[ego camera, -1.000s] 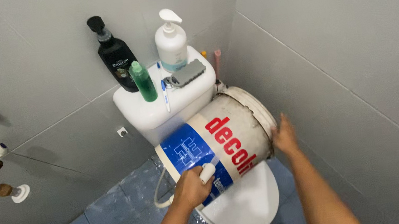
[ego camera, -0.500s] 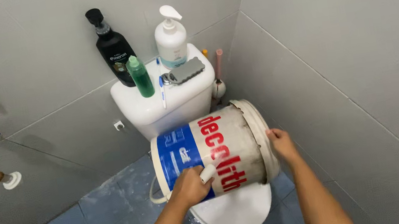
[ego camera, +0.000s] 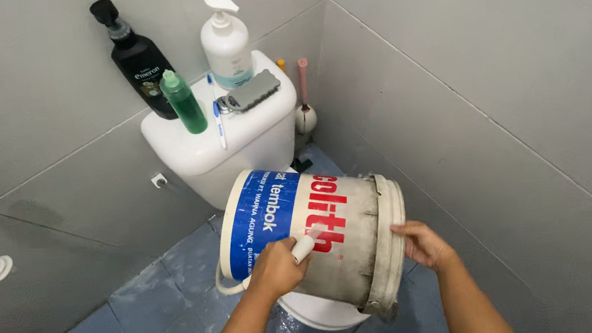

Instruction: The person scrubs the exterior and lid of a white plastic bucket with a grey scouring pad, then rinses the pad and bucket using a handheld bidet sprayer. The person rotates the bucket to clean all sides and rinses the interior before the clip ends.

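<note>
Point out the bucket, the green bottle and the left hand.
bucket (ego camera: 352, 221), head view, on its grey side wall.
green bottle (ego camera: 183, 103), head view, on its body.
left hand (ego camera: 276, 268), head view, on its back.

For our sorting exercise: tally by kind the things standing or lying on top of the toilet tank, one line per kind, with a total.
Pump bottles: 2, black and white
Small green bottle: 1
Blue and white toothbrush: 1
Grey brush-like block: 1
Total: 5
</note>
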